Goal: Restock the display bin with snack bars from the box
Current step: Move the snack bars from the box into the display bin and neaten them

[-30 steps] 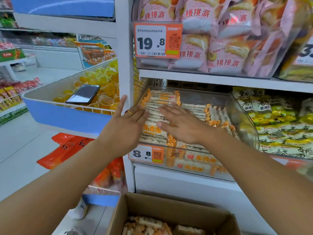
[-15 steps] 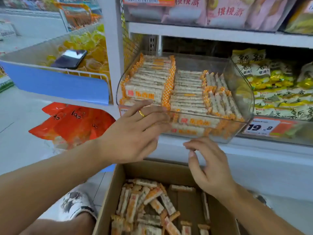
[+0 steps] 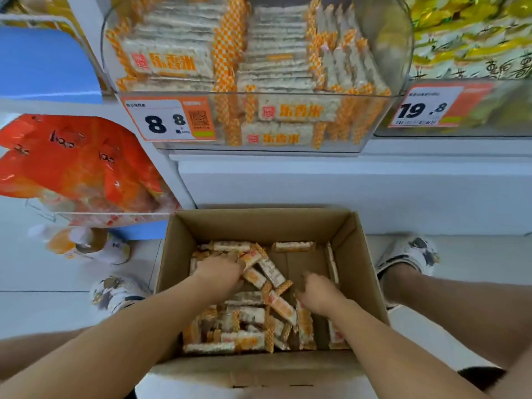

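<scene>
A: While both arms reach down, the left hand [image 3: 219,276] sits palm-down on the loose snack bars [image 3: 253,321] in the cardboard box [image 3: 178,249], fingers buried among them. Whether it grips any, I cannot tell.

B: And the right hand [image 3: 319,295]?

A: Low in the box on the right side, fingers curled downward at the bars. Blur hides the fingertips, so I cannot tell if it pinches one.

B: Describe the bars.

A: Long, pale, puffed-rice look, clear wrappers with orange checkered ends and orange lettering. They lie jumbled in the box, bare cardboard showing at the back right.

B: The display bin [image 3: 383,53]?

A: Clear plastic, on the white shelf [image 3: 288,180] above the box, with neat rows of the same bars. A price tag [image 3: 169,119] reading 8.8 hangs on its front left.

B: Surroundings?

A: Pale tiled floor [image 3: 28,309], the box between two patterned slippers. Orange packets [image 3: 72,165] left, yellow packets [image 3: 466,33] in the neighbouring bin right.
</scene>
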